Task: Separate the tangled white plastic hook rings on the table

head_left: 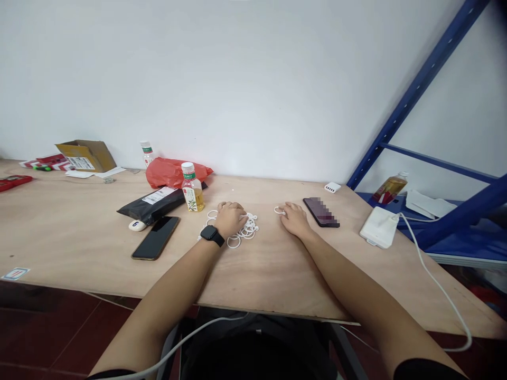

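Several white plastic rings (249, 229) with small eyelets lie in a loose pile near the middle of the table. My left hand (231, 217), with a black watch (212, 235) on its wrist, rests over the pile with fingers stretched out. It covers part of the rings, and its fingertips are partly hidden. To the right, my right hand (295, 219) lies low over the table. Its fingertips are on a single white ring (279, 210), apart from the pile, and seem to pinch its right side.
Left of the pile are a drink bottle (192, 190), a black parcel (152, 205), a white earbud case (137, 226) and a phone (156, 238). Another phone (321, 212) lies beside my right hand. Farther right are a white box (379, 227) with a cable and a blue metal frame (412, 100).
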Available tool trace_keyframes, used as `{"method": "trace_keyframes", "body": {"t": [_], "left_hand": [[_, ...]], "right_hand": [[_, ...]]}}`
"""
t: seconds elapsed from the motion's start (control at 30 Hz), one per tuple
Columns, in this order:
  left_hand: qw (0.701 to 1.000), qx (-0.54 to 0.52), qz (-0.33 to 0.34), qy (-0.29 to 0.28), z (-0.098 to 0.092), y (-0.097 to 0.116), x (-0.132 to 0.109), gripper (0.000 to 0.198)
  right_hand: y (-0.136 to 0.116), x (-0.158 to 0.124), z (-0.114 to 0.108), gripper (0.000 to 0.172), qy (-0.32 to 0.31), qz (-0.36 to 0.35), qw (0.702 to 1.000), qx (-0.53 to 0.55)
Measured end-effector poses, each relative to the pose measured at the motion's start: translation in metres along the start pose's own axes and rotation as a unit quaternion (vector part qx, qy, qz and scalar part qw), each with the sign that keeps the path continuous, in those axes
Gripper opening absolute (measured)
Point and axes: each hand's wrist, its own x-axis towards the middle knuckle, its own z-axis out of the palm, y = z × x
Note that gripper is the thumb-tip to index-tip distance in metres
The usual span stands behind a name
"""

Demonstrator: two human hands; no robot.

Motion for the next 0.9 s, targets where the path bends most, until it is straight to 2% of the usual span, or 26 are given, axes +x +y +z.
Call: {"method": "trace_keyframes", "body": {"t": [0.1, 0.17, 0.23, 0.33, 0.43, 0.57, 0.73, 0.9], "left_hand": [[1.0, -0.021, 0.001, -0.013, 0.0, 0.006, -0.001, 0.031], [0.999, -0.036, 0.007, -0.008, 0.0, 0.009, -0.002, 0.032], [0.999, -0.048, 0.022, 0.009, 0.0, 0.011, -0.002, 0.032], [0.995, -0.066, 0.061, 0.045, 0.001, 0.014, -0.003, 0.033], [0.989, -0.081, 0.108, 0.067, 0.001, 0.019, -0.004, 0.034], [0.988, -0.068, 0.125, 0.054, 0.001, 0.022, -0.004, 0.028], [0.993, -0.064, 0.093, 0.04, -0.002, 0.019, -0.003, 0.034], [0.992, -0.061, 0.106, 0.02, -0.006, 0.022, -0.004, 0.041]], "right_hand": [[0.006, 0.0, 0.002, 0.025, -0.036, 0.001, 0.999, -0.008], [0.0, -0.002, 0.002, 0.019, -0.021, -0.027, 0.999, 0.014], [-0.011, -0.005, 0.001, 0.017, 0.009, -0.073, 0.995, 0.062], [-0.034, -0.013, -0.004, 0.019, 0.045, -0.166, 0.972, 0.159], [-0.057, -0.023, -0.007, 0.019, 0.032, -0.215, 0.95, 0.224], [-0.072, -0.033, -0.008, 0.02, 0.032, -0.21, 0.943, 0.258], [-0.072, -0.035, -0.01, 0.021, 0.03, -0.205, 0.93, 0.305], [-0.072, -0.036, -0.013, 0.022, 0.024, -0.183, 0.931, 0.313]]}}
